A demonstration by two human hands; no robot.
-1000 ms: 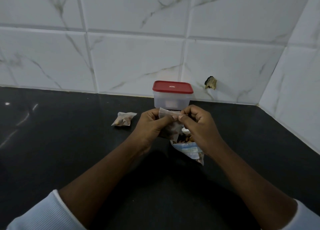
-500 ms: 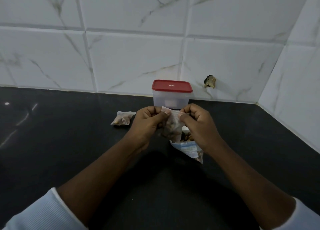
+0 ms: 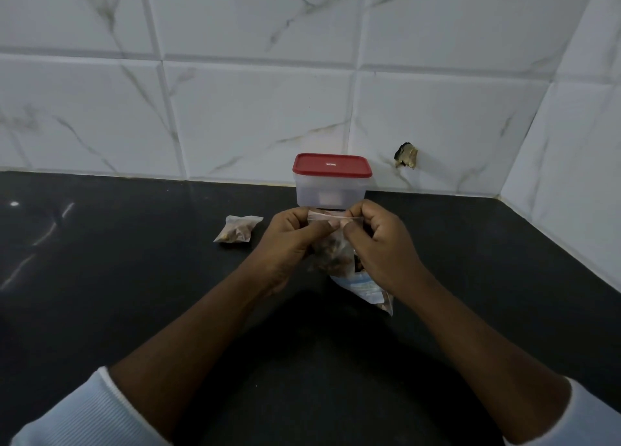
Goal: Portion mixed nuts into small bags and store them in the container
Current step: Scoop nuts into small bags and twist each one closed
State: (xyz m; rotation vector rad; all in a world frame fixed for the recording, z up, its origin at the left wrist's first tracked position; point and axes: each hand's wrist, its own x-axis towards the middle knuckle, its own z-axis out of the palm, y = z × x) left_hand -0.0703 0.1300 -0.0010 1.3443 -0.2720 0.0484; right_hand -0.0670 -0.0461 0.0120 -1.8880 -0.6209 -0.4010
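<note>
Clear bag (image 3: 331, 250), lifted higher than a moment ago, is pinched along its top by left hand (image 3: 289, 240) and right hand (image 3: 379, 240), seemingly sealing this portion.

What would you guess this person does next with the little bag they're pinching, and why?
Probably finish pressing the top strip shut. Both the left hand and right hand pinch the top edge of the small bag, which already holds nuts. One filled bag lies on the counter, and the container has its red lid on.
</note>
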